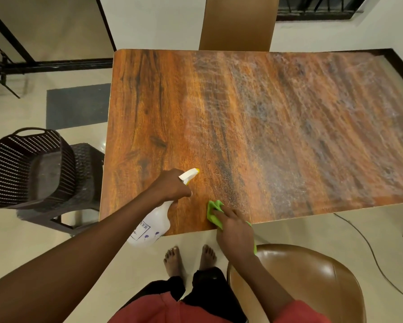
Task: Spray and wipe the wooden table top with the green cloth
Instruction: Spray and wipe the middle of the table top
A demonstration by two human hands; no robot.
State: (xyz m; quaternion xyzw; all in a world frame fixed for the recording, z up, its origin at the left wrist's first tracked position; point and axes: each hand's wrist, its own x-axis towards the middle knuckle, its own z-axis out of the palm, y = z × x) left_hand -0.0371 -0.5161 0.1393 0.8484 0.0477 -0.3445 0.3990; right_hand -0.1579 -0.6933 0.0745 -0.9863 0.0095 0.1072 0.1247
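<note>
The wooden table top (254,127) fills the middle of the view; its right half looks hazy with wet streaks, its left part is plain. My left hand (171,185) grips the neck of a white spray bottle (152,226) with a yellow-tipped nozzle pointing right over the near part of the table. My right hand (234,227) presses a green cloth (213,212) onto the table at its near edge, fingers lying over the cloth; part of the cloth hangs below my wrist.
A brown padded chair (307,283) stands at my right by the near edge. Another chair back (237,22) rises behind the far edge. A dark plastic basket (28,166) sits on a stool at the left. A cable (368,248) runs over the floor at right.
</note>
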